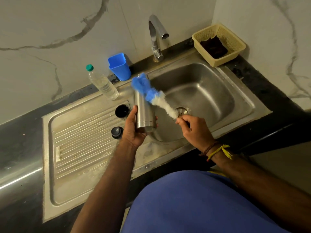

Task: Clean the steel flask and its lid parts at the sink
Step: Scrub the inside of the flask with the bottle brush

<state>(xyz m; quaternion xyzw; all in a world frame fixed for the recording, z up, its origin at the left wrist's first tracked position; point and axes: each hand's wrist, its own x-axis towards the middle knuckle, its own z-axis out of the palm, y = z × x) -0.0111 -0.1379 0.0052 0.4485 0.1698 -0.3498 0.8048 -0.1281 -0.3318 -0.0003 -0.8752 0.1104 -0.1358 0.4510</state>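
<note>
Now, steel flask (144,111): brushed, open-mouthed, tilting over the sink (223,105) rim.
Left hand (136,130): fingers wrapping its base.
Right hand (193,128): fingers pinching the blue-white bottle brush (151,94), lying blurred across the flask.

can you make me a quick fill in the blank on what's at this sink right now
1. The left hand holds the steel ____.
2. The right hand holds a bottle brush with blue and ____ bristles.
3. The clear plastic bottle has a ____ cap.
4. The dark cloth lies in the beige ____.

Missing words: flask; white; green; basket
</note>
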